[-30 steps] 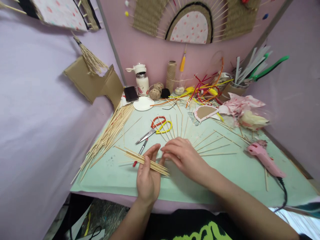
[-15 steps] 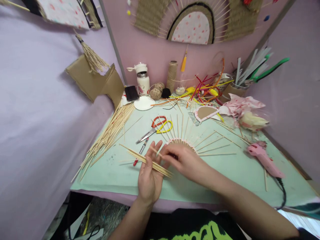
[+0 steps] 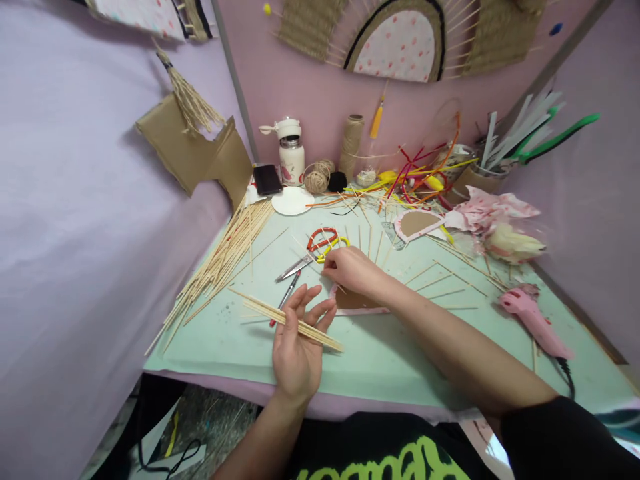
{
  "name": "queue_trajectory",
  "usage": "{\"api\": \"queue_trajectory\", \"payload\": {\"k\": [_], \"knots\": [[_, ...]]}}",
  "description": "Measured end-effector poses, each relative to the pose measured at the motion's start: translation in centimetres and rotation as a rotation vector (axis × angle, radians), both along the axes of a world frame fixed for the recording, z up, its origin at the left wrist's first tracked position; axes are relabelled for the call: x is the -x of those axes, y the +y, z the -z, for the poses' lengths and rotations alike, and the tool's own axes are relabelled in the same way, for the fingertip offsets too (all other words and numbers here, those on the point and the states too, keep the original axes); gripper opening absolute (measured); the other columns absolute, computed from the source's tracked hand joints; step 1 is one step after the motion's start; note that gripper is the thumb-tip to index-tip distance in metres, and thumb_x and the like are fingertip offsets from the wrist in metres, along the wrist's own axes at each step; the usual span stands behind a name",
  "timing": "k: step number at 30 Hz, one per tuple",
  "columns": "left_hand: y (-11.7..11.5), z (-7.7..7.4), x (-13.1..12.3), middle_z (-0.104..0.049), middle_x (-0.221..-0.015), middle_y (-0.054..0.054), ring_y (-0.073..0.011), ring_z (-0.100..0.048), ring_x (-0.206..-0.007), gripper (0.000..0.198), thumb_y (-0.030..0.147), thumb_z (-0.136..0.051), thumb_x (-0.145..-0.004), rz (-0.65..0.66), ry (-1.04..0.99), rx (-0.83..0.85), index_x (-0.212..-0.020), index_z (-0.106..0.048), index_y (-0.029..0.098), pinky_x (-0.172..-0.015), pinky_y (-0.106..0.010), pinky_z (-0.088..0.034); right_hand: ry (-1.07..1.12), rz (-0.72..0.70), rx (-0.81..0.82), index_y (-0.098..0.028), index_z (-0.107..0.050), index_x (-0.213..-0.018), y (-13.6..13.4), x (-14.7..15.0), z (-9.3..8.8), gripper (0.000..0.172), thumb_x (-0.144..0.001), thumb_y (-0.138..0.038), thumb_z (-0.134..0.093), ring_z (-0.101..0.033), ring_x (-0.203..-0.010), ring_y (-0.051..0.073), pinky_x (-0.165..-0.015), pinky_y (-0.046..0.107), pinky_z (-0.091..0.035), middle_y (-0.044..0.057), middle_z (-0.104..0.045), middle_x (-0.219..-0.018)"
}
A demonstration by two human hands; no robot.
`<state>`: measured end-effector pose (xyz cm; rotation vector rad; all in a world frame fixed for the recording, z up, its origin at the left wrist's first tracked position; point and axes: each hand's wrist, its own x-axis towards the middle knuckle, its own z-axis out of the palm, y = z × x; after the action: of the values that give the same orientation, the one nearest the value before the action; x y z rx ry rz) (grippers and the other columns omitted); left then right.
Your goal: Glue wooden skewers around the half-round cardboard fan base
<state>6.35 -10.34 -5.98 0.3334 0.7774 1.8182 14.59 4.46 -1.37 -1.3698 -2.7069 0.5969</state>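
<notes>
My left hand [image 3: 296, 340] lies palm up over the mint-green mat [image 3: 400, 353], fingers curled round a bundle of thin wooden skewers [image 3: 285, 321] that points up and left. My right hand [image 3: 350, 269] has reached forward, its fingers pinched on one skewer at the upper left edge of a cardboard half-disc [image 3: 357, 301]. Several skewers [image 3: 440, 280] fan out from that half-disc like rays. Red and yellow scissors [image 3: 314, 252] lie just beyond my right hand.
A big loose pile of skewers [image 3: 225, 257] runs along the mat's left edge. A pink glue gun [image 3: 530, 320] lies at right. A flask [image 3: 291, 155], phone [image 3: 265, 179], twine balls [image 3: 320, 179], coloured cords [image 3: 415, 177] and a cup of strips [image 3: 480, 175] crowd the back.
My right hand has moved forward and left off the half-disc, which now shows. My left hand with its bundle has hardly moved. The camera tilted slightly down.
</notes>
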Motion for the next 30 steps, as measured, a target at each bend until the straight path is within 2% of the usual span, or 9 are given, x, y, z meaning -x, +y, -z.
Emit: {"api": "queue_trajectory", "payload": {"k": [6,16,20,25,30], "knots": [[-0.1,-0.2,0.0,-0.068,-0.116,-0.007,-0.0196,-0.07,-0.094,0.031,0.045,-0.056,-0.092,-0.005,-0.005,0.011,-0.111,-0.07,0.025,-0.089,-0.037,-0.056,-0.1,-0.024,-0.031,-0.015,-0.072,-0.072,0.3,0.7,0.0,0.017,-0.079,-0.016,-0.056,-0.06,-0.068,0.016,-0.058,0.027,-0.03,0.007,-0.072,-0.074],[0.0,-0.1,0.0,-0.067,-0.114,-0.007,-0.0187,-0.07,-0.091,0.03,0.045,-0.055,-0.092,0.0,0.01,0.033,-0.109,-0.07,0.025,-0.09,-0.038,-0.054,-0.178,-0.018,-0.094,-0.013,-0.073,-0.085,0.3,0.7,0.8,0.021,-0.084,-0.02,-0.054,-0.061,-0.072,0.019,-0.058,0.028,-0.029,0.012,-0.072,-0.082],[0.0,-0.1,0.0,-0.067,-0.113,-0.006,-0.018,-0.07,-0.09,0.029,0.044,-0.055,-0.093,0.005,0.01,0.026,-0.109,-0.07,0.025,-0.089,-0.037,-0.055,-0.172,-0.008,-0.098,-0.014,-0.072,-0.084,0.2,0.6,0.5,0.02,-0.085,-0.023,-0.055,-0.062,-0.075,0.019,-0.06,0.028,-0.03,0.011,-0.072,-0.083],[0.1,-0.1,0.0,-0.066,-0.113,-0.006,-0.0177,-0.069,-0.09,0.03,0.044,-0.054,-0.093,0.01,0.01,0.028,-0.109,-0.07,0.025,-0.089,-0.037,-0.055,-0.139,0.029,-0.119,-0.017,-0.071,-0.088,0.3,-0.8,-0.3,0.02,-0.088,-0.027,-0.054,-0.062,-0.08,0.019,-0.064,0.027,-0.033,0.009,-0.072,-0.087],[0.1,0.0,0.0,-0.066,-0.112,-0.006,-0.0179,-0.069,-0.09,0.03,0.045,-0.055,-0.093,0.01,0.007,0.044,-0.11,-0.069,0.025,-0.09,-0.038,-0.054,-0.04,0.063,-0.146,-0.018,-0.072,-0.086,0.4,-3.1,0.0,0.018,-0.086,-0.021,-0.055,-0.061,-0.085,0.018,-0.069,0.026,-0.036,0.007,-0.071,-0.093]]}}
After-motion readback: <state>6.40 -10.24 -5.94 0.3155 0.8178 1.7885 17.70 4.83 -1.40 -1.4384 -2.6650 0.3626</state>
